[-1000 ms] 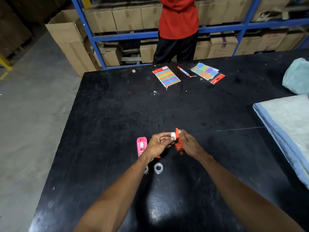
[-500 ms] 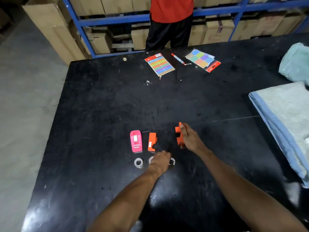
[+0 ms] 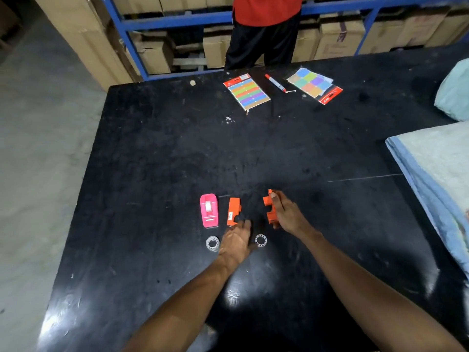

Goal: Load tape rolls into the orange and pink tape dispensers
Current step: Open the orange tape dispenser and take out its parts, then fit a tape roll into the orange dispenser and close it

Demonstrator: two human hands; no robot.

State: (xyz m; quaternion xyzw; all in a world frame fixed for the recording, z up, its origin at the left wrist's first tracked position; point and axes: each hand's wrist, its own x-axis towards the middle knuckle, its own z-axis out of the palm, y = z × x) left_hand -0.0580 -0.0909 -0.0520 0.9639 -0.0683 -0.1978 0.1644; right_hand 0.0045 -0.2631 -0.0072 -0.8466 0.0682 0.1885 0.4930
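A pink tape dispenser (image 3: pixel 209 210) lies on the black table (image 3: pixel 152 153) with a white roll showing in its top. Right of it lies a loose orange dispenser half (image 3: pixel 233 211). My right hand (image 3: pixel 285 212) holds the other orange dispenser half (image 3: pixel 269 209) upright on the table. My left hand (image 3: pixel 236 240) rests palm down between two clear tape rolls, one to its left (image 3: pixel 212 243) and one to its right (image 3: pixel 261 240). Its fingertips reach the lower end of the loose orange half. Whether anything lies under the palm is hidden.
At the far edge lie a pack of coloured strips (image 3: pixel 247 94), a red marker (image 3: pixel 275 83) and a pack of coloured squares (image 3: pixel 313 83). A person in a red top (image 3: pixel 264 26) stands beyond. Folded blue-grey cloth (image 3: pixel 436 174) covers the right side. Boxes fill blue shelving (image 3: pixel 177 21).
A second ago both hands held the orange piece together. My left hand dropped to the tape rolls, then slid slightly forward toward the loose orange half. The right hand stays on its piece.
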